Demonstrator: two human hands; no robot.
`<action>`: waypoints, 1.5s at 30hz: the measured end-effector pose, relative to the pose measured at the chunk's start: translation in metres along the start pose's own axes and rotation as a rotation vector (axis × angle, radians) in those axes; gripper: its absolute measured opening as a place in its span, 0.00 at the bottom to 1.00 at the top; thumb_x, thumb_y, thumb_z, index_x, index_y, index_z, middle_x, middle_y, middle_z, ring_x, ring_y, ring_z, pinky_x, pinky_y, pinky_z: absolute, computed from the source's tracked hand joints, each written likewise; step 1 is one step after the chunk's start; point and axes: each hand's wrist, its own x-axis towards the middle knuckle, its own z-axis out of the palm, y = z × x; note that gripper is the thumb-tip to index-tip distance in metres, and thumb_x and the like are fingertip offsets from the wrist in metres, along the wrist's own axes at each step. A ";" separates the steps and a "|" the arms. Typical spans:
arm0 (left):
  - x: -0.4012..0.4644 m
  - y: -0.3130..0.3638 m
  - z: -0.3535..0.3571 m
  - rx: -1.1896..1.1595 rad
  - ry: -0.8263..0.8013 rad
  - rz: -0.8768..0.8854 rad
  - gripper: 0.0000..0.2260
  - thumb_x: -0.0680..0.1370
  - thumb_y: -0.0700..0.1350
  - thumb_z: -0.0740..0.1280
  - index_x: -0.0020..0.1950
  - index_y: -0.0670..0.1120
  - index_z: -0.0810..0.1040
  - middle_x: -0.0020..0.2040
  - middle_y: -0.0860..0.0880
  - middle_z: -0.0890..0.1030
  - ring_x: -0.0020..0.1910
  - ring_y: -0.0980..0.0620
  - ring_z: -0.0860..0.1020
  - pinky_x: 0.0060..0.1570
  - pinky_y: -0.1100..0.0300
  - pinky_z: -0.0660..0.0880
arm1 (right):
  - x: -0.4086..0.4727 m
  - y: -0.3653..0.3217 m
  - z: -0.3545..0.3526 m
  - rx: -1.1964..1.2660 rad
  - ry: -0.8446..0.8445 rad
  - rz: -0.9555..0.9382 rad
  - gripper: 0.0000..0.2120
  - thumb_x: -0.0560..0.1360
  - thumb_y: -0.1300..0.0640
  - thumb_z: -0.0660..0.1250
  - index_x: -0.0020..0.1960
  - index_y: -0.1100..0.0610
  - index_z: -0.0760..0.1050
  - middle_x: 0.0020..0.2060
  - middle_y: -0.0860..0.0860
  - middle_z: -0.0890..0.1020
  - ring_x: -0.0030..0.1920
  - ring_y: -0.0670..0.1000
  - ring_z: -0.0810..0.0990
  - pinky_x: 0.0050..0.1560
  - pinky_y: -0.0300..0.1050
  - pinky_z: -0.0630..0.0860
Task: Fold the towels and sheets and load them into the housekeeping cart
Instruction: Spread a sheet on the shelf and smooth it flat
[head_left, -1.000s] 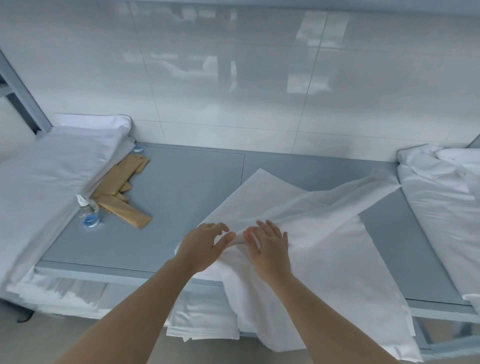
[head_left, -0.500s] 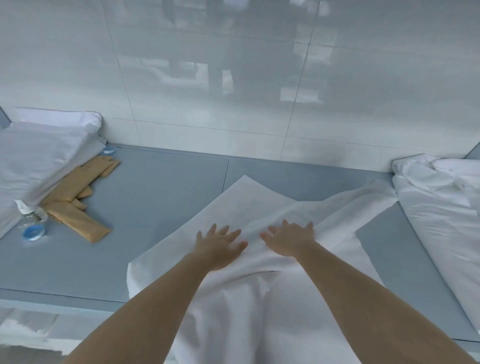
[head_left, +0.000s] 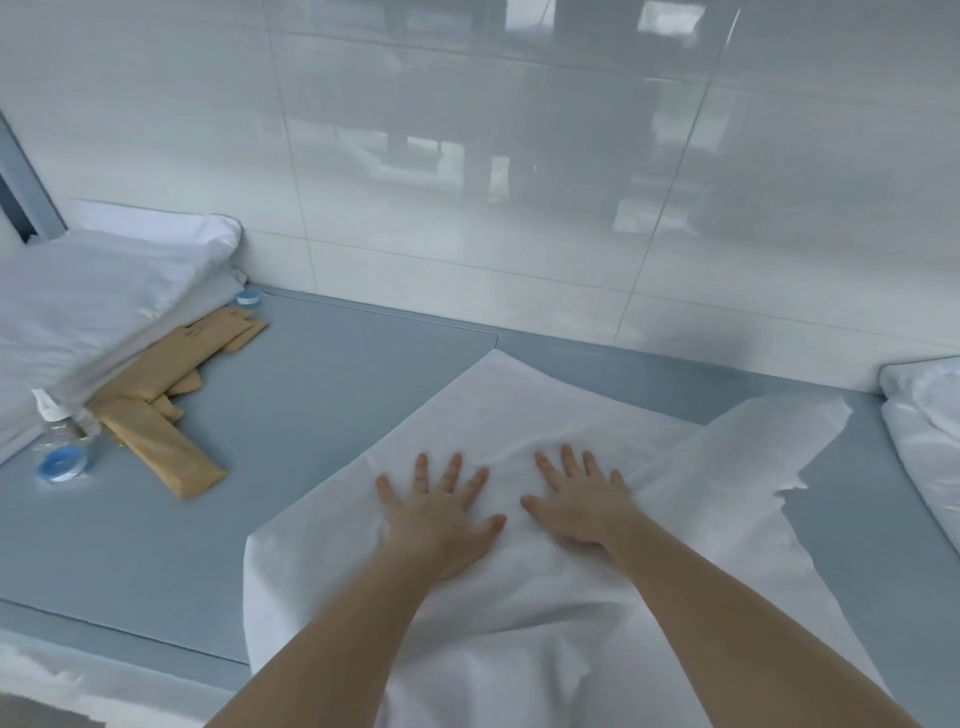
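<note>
A thin white sheet lies spread on the grey-blue cart top, its near part hanging over the front edge. My left hand and my right hand lie side by side, palms down, on the middle of the sheet. Their fingers are straight and spread, and both hands press the cloth flat. A second layer of the sheet fans out to the right with a ragged edge.
Folded white linen is stacked at the left, with tan paper packets and small clear bottles with blue caps beside it. More white bedding lies at the far right. A glossy tiled wall stands behind the cart top.
My hands went from pinching the sheet near the cart's front edge to lying flat on it, further in. The sheet has been pushed further onto the cart top.
</note>
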 end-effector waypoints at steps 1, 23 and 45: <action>0.006 -0.003 0.000 0.002 0.012 -0.015 0.33 0.72 0.73 0.43 0.75 0.67 0.39 0.78 0.60 0.38 0.77 0.46 0.36 0.65 0.28 0.37 | 0.010 -0.002 -0.001 0.016 0.016 -0.014 0.36 0.74 0.29 0.46 0.76 0.39 0.36 0.77 0.46 0.37 0.77 0.54 0.38 0.74 0.62 0.40; 0.049 0.042 -0.010 -0.143 0.149 0.029 0.30 0.77 0.69 0.46 0.78 0.60 0.50 0.80 0.53 0.48 0.78 0.45 0.45 0.70 0.33 0.41 | 0.003 0.053 -0.038 0.087 0.406 -0.166 0.23 0.81 0.41 0.49 0.75 0.44 0.60 0.77 0.47 0.55 0.77 0.48 0.47 0.74 0.60 0.41; 0.020 0.108 0.024 0.004 0.119 0.105 0.33 0.73 0.72 0.39 0.77 0.63 0.42 0.79 0.57 0.42 0.78 0.48 0.40 0.68 0.31 0.38 | -0.081 0.157 0.071 0.280 0.417 0.414 0.32 0.78 0.36 0.35 0.77 0.50 0.35 0.78 0.50 0.46 0.78 0.51 0.44 0.76 0.50 0.41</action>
